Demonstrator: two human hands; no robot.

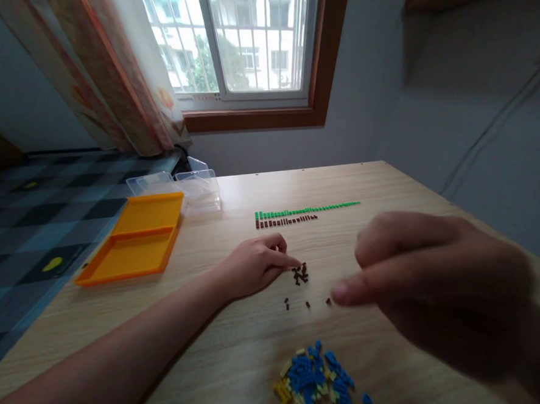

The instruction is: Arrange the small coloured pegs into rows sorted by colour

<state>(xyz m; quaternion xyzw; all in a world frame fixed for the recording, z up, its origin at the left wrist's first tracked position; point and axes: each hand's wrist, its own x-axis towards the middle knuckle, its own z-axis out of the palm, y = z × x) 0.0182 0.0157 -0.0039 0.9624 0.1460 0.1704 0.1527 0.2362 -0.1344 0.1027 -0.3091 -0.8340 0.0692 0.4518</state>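
My left hand [255,265] reaches over the table with its index finger stretched out, the other fingers partly curled. The fingertip touches the edge of a small heap of dark brown toy bricks [299,276]. Nearer to me lie several loose brown bricks [308,304]. Close to the camera and slightly blurred is my right hand [439,283]; one digit points left, the rest are folded, and nothing shows in it. Its tip appears beside the rightmost loose brown brick [328,301]. Behind the heap run a row of green bricks [307,210] and a row of brown bricks [284,222].
A mixed pile of blue, yellow and cream bricks [308,379] lies at the table's near side. At left is an open orange case [131,253], with clear plastic boxes [199,194] behind it. The wooden table [242,344] ends before the window wall.
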